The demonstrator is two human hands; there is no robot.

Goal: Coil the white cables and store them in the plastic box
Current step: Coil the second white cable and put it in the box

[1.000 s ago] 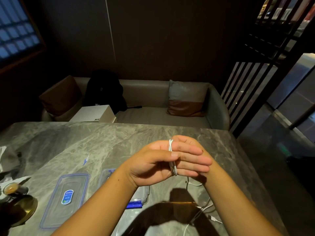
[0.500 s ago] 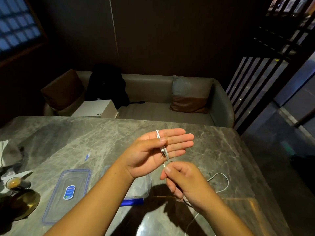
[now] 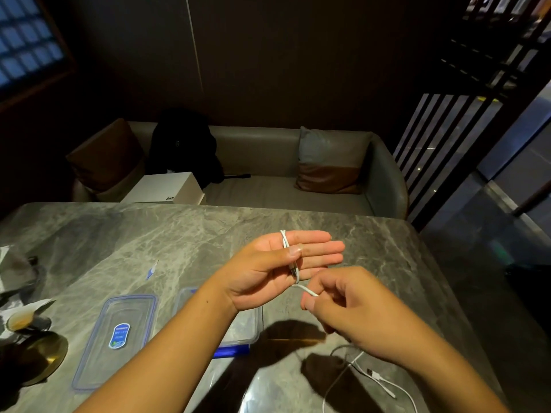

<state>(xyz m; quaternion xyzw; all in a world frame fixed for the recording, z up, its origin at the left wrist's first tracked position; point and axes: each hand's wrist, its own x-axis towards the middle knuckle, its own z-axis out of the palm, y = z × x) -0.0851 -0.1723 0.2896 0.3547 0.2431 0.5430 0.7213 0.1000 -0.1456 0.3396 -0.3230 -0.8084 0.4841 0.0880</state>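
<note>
A white cable (image 3: 286, 243) is wound in loops round the straight fingers of my left hand (image 3: 268, 268), and the thumb presses the loops against them. My right hand (image 3: 348, 308) sits just below and to the right, pinching the free run of that cable (image 3: 304, 290) between thumb and fingers. More white cable with a plug (image 3: 372, 375) lies loose on the table under my right forearm. The clear plastic box (image 3: 247, 329) with a blue clip stands on the table beneath my left wrist, largely hidden by the arm.
The box's blue-rimmed lid (image 3: 119, 338) lies flat to the left of the box. A small cup (image 3: 21, 318) and a brass saucer (image 3: 44, 357) stand at the left edge. The grey marble table (image 3: 179, 234) ends at a sofa with cushions (image 3: 331, 162).
My right hand went from behind the left hand's fingers down and to the right, drawing the cable's free end under the left hand. My left hand stayed up with the loops on it.
</note>
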